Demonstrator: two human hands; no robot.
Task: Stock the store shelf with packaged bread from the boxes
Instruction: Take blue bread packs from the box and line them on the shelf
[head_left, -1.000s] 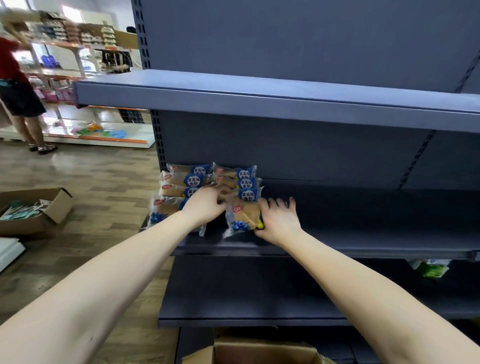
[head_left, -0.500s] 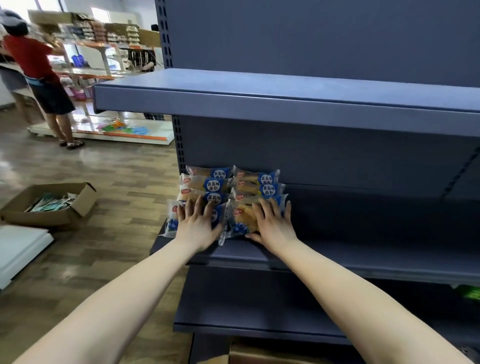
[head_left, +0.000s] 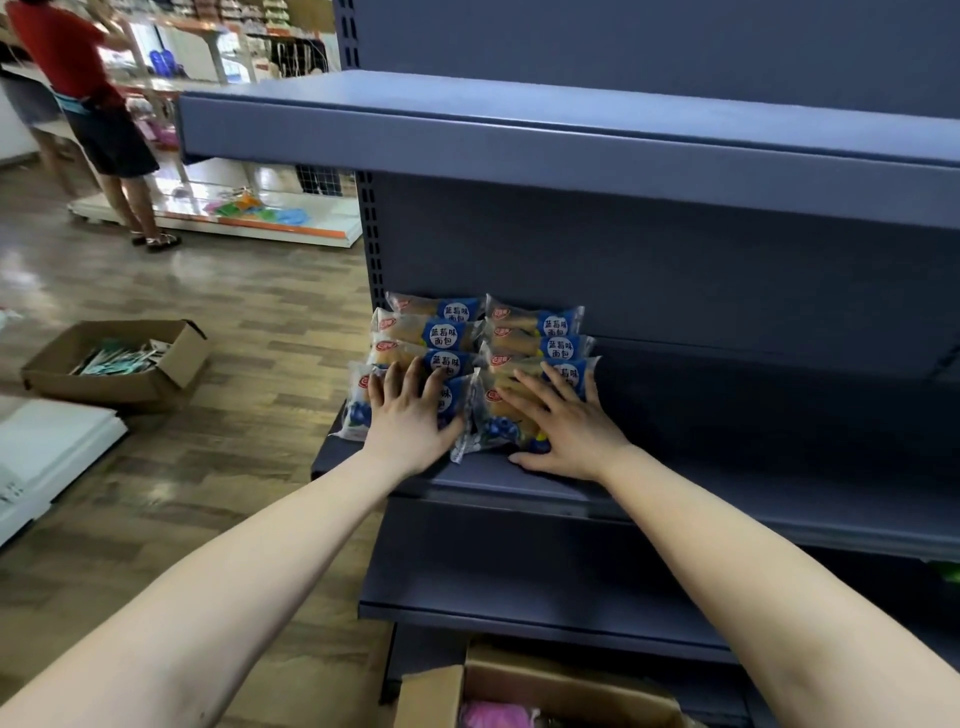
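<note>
Two rows of blue-and-clear bread packets lie at the left end of the dark grey middle shelf. My left hand rests flat, fingers spread, on the front packet of the left row. My right hand lies flat with fingers apart on the front packet of the right row, its thumb on the shelf board. Neither hand grips a packet. An open cardboard box sits on the floor directly below, with something pink inside.
The upper shelf overhangs the packets. A lower shelf juts out beneath. A second open box stands on the wooden floor to the left, beside white panels. A person in a red top stands at a far shelf.
A second ago both hands were gripping and nudging the front packets; now they lie flat and spread on top. The camera has come closer and swung left.
</note>
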